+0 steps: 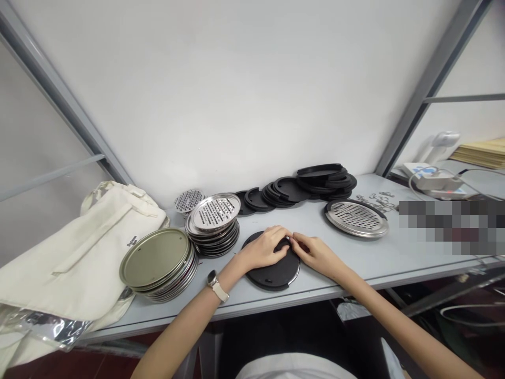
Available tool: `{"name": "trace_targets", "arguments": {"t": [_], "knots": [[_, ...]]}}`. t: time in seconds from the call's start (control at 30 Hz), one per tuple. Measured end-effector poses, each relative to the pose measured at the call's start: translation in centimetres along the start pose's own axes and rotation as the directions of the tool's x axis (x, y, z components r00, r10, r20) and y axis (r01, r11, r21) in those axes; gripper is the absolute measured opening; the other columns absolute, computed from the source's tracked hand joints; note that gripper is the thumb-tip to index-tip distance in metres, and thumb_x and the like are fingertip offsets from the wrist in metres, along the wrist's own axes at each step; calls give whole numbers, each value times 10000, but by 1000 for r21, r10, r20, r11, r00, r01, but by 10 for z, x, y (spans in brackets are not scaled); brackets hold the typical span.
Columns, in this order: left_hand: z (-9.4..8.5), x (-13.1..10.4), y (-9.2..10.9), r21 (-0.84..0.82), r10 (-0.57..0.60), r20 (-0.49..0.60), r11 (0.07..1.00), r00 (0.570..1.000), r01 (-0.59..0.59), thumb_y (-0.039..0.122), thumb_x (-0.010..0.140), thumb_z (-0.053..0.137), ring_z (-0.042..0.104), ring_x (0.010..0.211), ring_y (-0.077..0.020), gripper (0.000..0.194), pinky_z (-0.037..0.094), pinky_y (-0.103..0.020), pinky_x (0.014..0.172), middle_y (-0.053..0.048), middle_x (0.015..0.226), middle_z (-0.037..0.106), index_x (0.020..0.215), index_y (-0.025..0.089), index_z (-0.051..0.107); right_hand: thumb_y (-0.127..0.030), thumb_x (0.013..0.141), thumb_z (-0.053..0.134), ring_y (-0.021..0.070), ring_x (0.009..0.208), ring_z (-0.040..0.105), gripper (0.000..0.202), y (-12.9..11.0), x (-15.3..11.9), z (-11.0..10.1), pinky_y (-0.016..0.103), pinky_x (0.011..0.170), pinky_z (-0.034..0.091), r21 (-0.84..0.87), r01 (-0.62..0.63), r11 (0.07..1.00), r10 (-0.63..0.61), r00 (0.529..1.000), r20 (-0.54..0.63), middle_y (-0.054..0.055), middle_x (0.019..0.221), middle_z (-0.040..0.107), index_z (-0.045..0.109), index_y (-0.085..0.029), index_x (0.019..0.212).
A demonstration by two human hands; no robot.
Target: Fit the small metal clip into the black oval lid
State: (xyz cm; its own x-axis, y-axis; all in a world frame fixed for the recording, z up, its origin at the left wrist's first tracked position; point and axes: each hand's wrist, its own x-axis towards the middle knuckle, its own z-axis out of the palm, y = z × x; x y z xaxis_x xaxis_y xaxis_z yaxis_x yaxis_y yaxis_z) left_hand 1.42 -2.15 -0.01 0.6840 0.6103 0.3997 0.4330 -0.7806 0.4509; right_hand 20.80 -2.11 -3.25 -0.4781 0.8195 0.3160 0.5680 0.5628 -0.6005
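Note:
A black round plate (272,275) lies on the table in front of me, with a strip of shiny metal showing along its right rim. My left hand (268,247) rests over its upper part, fingers curled toward the far right edge and thumb on the black face. At that same edge my right hand (313,253) has thumb and fingertips pinched together, touching or nearly touching the left fingertips. What lies between those fingertips is too small to make out. Left of the plate stands a stack of round metal grater discs (216,213).
An olive-green round lid (155,258) tops another stack at the left, beside a cream cloth bag (98,237). Black rings and plates (290,189) lie along the wall. To the right are a black-rimmed grater (357,218), small metal clips (381,200) and a white device (430,176).

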Motion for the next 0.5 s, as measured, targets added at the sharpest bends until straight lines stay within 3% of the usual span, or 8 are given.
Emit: {"name": "trace_targets", "arguments": {"t": [0.3,0.5], "knots": [[-1,0,3,107,-40,-4,993,999,40,155,844,522,542,1030,-200,228,367,-359,949,-47,1048,597,1067,195,496,-362,936,354,117,465,441,263,-3,-1,-1,229,492,320,20,6,1000,-5,1000,-19,-37,548,489,473,-214,754],[-1,0,3,148,-5,-21,989,1000,8,161,847,525,527,1026,-193,219,366,-340,950,-50,1043,590,1063,181,495,-349,946,343,120,482,465,256,-2,0,-1,225,509,325,-13,23,1000,-24,999,-32,-32,571,502,485,-210,784]]}}
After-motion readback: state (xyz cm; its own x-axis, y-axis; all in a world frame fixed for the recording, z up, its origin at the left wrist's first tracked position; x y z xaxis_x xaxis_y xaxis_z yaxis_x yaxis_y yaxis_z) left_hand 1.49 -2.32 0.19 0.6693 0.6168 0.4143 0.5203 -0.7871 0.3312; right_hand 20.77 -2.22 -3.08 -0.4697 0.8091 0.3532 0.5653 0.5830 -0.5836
